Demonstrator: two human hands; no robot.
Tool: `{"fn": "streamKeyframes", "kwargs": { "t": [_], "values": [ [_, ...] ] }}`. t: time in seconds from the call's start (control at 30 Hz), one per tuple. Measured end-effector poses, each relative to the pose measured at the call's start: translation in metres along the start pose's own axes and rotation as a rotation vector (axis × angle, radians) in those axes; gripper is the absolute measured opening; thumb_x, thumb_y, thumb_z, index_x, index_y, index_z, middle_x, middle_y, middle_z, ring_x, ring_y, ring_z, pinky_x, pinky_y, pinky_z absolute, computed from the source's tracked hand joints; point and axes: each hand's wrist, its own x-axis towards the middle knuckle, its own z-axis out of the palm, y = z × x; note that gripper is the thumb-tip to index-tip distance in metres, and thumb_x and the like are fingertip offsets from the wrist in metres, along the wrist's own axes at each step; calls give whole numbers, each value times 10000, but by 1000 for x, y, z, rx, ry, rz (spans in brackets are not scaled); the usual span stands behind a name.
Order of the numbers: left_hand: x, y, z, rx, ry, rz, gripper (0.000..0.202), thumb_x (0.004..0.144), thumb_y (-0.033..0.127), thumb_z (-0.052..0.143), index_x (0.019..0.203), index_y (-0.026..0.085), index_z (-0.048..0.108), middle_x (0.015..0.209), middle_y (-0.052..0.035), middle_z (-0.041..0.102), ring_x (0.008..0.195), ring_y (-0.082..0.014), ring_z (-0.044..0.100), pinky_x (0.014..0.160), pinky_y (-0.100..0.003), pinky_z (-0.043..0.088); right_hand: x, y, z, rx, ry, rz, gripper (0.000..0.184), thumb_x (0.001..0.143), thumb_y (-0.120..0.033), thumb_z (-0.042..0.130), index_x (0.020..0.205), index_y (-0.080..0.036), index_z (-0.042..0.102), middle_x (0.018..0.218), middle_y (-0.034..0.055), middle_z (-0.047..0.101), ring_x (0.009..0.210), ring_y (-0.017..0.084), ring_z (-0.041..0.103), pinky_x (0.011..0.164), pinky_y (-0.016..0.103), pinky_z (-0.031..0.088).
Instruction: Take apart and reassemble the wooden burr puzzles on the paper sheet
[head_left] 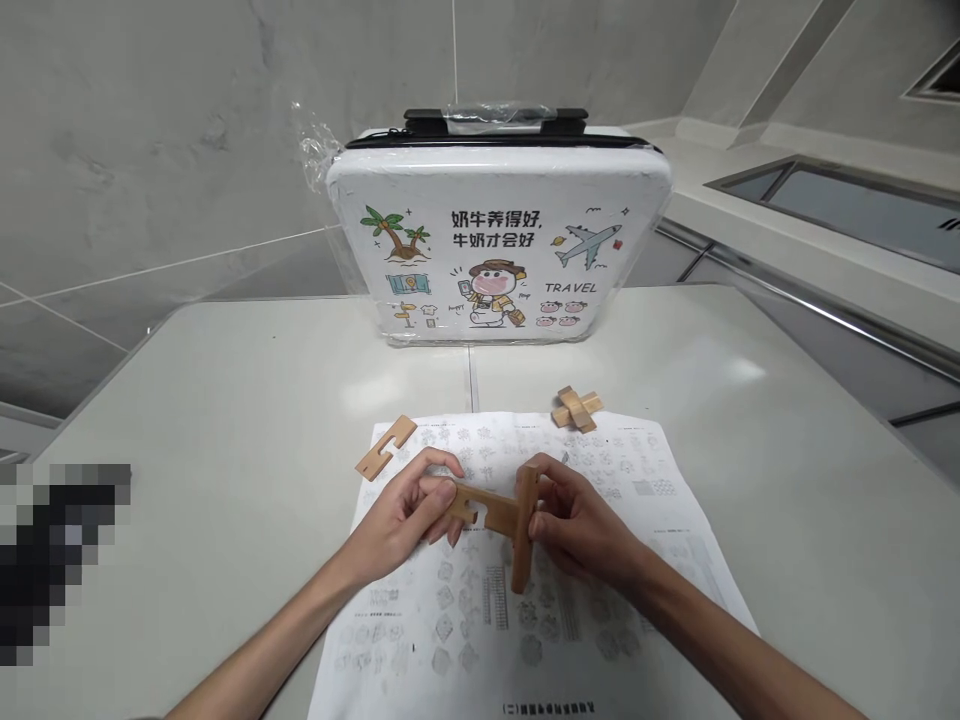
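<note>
Two flat wooden puzzle pieces are held up over the printed sheet, meeting at an angle. My left hand (416, 508) pinches the end of a notched wooden piece (499, 510) between thumb and fingers; its cut-out shows near my thumb. My right hand (574, 515) grips a second wooden piece (526, 530), which stands crosswise at the far end of the first. Whether the two are locked together I cannot tell. Beyond my left hand, a third notched wooden piece (397, 435) lies partly on the sheet's edge. An assembled wooden cross puzzle (577, 409) sits past my right hand.
Under my hands a large white sheet (352, 690) with printed puzzle diagrams covers part of the pale table (247, 400). A white plastic-wrapped suitcase (420, 190) with cartoon prints stands at the table's back. A pixelated dark shape (52, 560) appears at the left edge.
</note>
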Motion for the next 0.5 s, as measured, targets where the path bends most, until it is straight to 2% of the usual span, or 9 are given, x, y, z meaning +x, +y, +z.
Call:
{"fn": "streamKeyframes", "kwargs": {
  "t": [0.07, 0.13, 0.23, 0.33, 0.4, 0.5],
  "values": [
    [1, -1, -1, -21, 5, 7, 311, 1081, 511, 514, 1136, 205, 518, 572, 97, 416, 565, -121, 519, 579, -243, 417, 0, 2, 1, 5, 19, -32, 278, 938, -375, 798, 1007, -230, 571, 736, -90, 619, 286, -6, 369, 278, 124, 271],
    [2, -2, -2, -34, 22, 14, 311, 1080, 509, 517, 1124, 202, 533, 566, 93, 425, 552, -116, 503, 579, -244, 419, 0, 2, 1, -14, 18, -23, 256, 969, -393, 764, 1035, -234, 574, 705, -97, 586, 310, 10, 411, 306, 130, 292],
    [3, -4, -3, -44, 48, 25, 320, 1075, 511, 526, 1098, 194, 558, 559, 83, 445, 532, -114, 483, 558, -243, 406, -1, -1, 0, -59, 1, 12, 237, 1009, -421, 707, 1081, -238, 574, 738, -76, 599, 382, 34, 503, 377, 152, 359],
    [3, -3, -5, -48, 72, 34, 336, 1061, 519, 548, 1066, 185, 579, 551, 77, 446, 515, -116, 465, 543, -248, 402, -3, -6, -2, -64, 13, 32, 259, 1000, -441, 708, 1085, -241, 569, 778, -58, 624, 410, 41, 515, 410, 171, 376],
    [2, -1, -6, -20, 118, 32, 350, 1056, 532, 546, 1049, 184, 584, 542, 74, 452, 504, -115, 447, 536, -250, 395, -4, -9, -3, -54, 40, 43, 265, 980, -441, 727, 1068, -248, 568, 800, -54, 638, 405, 38, 489, 403, 176, 365],
    [2, 2, -4, 145, 261, -7, 355, 1068, 535, 504, 1096, 191, 588, 587, 52, 534, 497, -113, 424, 513, -245, 362, -4, -14, -4, -144, 112, 38, 257, 979, -424, 711, 1131, -256, 590, 850, -32, 671, 437, 51, 482, 422, 195, 385]
  ]
}}
